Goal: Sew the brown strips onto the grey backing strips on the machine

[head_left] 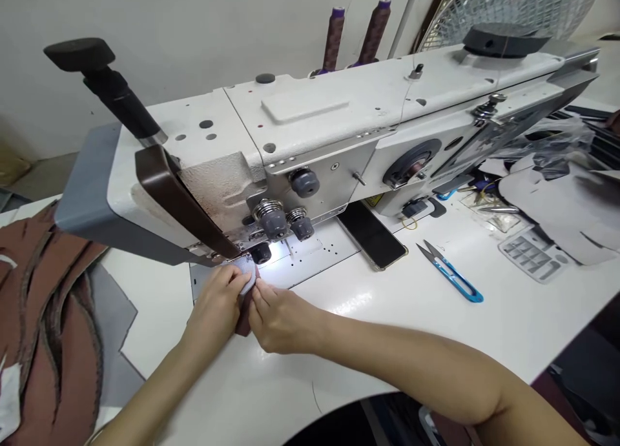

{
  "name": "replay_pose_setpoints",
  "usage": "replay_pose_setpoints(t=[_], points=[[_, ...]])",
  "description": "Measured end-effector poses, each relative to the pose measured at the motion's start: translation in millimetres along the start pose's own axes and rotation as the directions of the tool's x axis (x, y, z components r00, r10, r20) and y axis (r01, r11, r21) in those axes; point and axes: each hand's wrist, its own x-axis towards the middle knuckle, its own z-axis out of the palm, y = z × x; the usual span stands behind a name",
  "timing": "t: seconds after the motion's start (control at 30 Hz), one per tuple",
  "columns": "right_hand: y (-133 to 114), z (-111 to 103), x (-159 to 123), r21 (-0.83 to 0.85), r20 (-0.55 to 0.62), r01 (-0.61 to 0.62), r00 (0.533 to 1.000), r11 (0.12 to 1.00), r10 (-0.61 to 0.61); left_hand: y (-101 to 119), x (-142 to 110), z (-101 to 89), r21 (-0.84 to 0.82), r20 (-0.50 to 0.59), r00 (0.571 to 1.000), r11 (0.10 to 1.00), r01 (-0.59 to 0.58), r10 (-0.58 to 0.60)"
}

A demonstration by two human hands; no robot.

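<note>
Maroon strip (244,322) and rounded, grid-textured pale piece (247,267) in the grip of left fingers (227,277) and right fingers (264,293)

Left grip (214,304) and right grip (281,318) hold maroon fabric (244,319).

No text, brand or number is readable.

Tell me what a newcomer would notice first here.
Probably the big white sewing machine, stretching across the view. Next, the left hand and right hand holding a small cloth piece beneath its left end, beside a bright light. Then brown strips heaped at the left edge.
</note>
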Motion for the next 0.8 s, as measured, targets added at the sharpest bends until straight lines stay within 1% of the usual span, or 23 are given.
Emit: replay_pose_setpoints(t=[0.1,0.2,0.27,0.43,0.63,0.7,0.8], points=[[0,3,1,-0.006,0.008,-0.015,1.0,1.0,0.015,-2,3,0.7,0.004,-0.006,0.999,0.999,-0.043,0.043],[-2,4,0,-0.002,0.041,-0.028,0.999,1.0,0.028,-3,5,1.2,0.038,-0.03,0.994,0.994,-0.106,0.107],[-3,3,-1,0.006,0.068,-0.027,0.997,1.0,0.026,-3,5,0.8,0.054,-0.027,0.993,0.992,-0.116,0.117],[-6,1,-4,0.008,0.114,0.002,0.993,1.0,-0.003,-2,10,-5.5,0.089,0.049,0.992,0.989,-0.117,0.113],[-6,4,-5,-0.015,0.116,0.009,0.993,1.0,-0.007,1,22,-13.5,0.165,0.21,0.975,0.981,-0.101,0.065],[-5,5,-4,-0.002,0.143,0.001,0.99,1.0,-0.001,0,23,-13.2,0.195,0.219,0.973,0.974,-0.119,0.075],[-3,6,-2,0.03,0.205,-0.018,0.979,0.999,0.012,-3,23,-9.8,0.214,0.203,0.972,0.963,-0.163,0.119]])
